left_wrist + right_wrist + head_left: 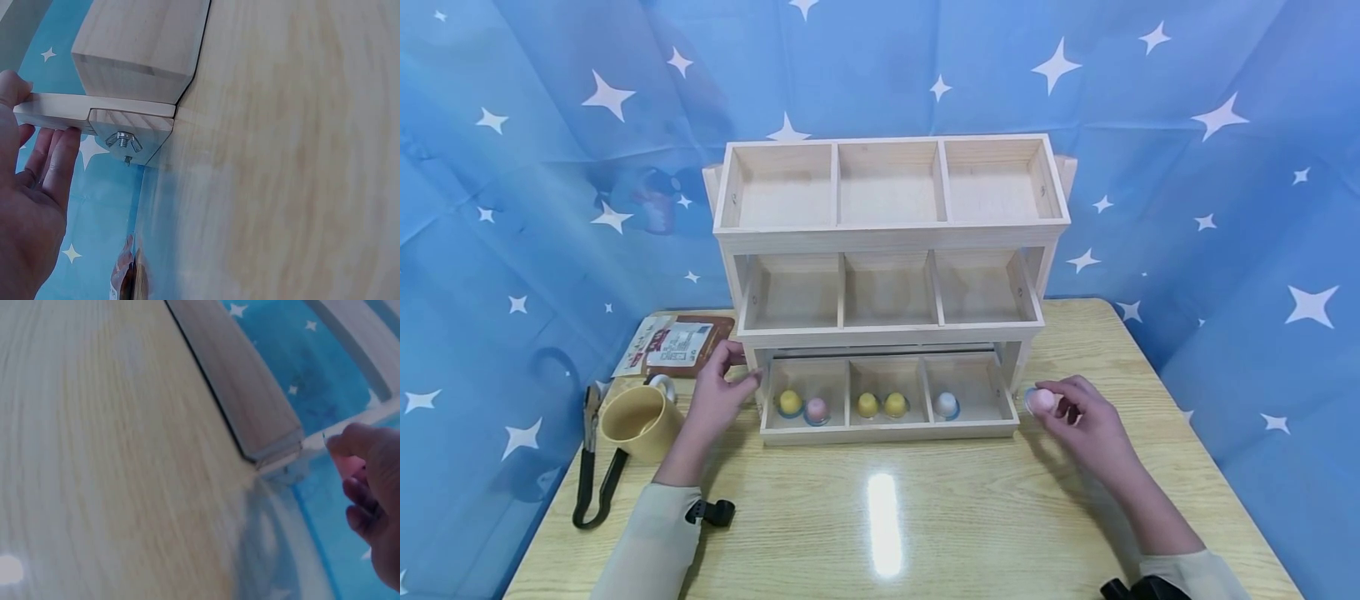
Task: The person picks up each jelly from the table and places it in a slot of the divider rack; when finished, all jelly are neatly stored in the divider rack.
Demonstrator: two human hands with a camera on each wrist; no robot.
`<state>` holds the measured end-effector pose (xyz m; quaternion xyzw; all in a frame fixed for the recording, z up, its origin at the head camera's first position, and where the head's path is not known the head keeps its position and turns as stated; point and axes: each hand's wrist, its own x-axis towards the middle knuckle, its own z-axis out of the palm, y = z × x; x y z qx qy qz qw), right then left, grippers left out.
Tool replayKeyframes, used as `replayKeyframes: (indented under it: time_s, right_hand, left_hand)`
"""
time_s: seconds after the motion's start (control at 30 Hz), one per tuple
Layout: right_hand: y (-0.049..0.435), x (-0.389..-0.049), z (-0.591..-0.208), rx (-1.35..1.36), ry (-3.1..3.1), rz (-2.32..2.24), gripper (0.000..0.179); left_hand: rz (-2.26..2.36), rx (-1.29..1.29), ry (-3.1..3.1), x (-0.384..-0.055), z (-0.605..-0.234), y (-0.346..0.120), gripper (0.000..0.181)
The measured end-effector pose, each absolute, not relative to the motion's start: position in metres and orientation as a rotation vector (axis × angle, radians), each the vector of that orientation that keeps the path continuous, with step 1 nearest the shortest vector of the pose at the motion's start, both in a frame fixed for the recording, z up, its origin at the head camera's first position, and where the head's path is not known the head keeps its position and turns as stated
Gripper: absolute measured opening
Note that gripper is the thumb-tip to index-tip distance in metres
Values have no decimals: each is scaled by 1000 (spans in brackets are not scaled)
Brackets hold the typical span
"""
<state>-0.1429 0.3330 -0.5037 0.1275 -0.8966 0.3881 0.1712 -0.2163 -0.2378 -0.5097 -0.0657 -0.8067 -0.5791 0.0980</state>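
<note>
A three-tier wooden rack (891,337) with divided trays stands at the back of the table. My left hand (724,393) is at its left side, and in the left wrist view it grips the rack's wooden side leg (62,110) between thumb and fingers. To the right of the bottom tray, my right hand (1084,421) pinches a small pink ball (1041,402) with a bluish clear rim. Similar small balls sit in the bottom tray: a yellow ball (790,402) and a pink one (816,410) at left, two yellow in the middle, a white ball (947,405) at right.
Left of the rack, a yellow mug (642,423) stands beside black-handled tongs (597,467). Behind them lies a brown packet (681,344) with a white label. A blue curtain (1247,208) with white stars hangs behind the wooden table (805,517).
</note>
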Motion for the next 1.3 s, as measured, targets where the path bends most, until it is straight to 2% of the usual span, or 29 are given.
replayKeyframes:
  time_s: [0.7, 1.3]
  right_hand:
    - [287, -160, -487, 646, -2566, 1083, 39]
    - [266, -179, -482, 777, -2736, 878, 22]
  left_hand:
    - [-1697, -220, -2379, -216, -510, -238, 37]
    - [-1668, -208, -2397, -216, -510, -238, 37]
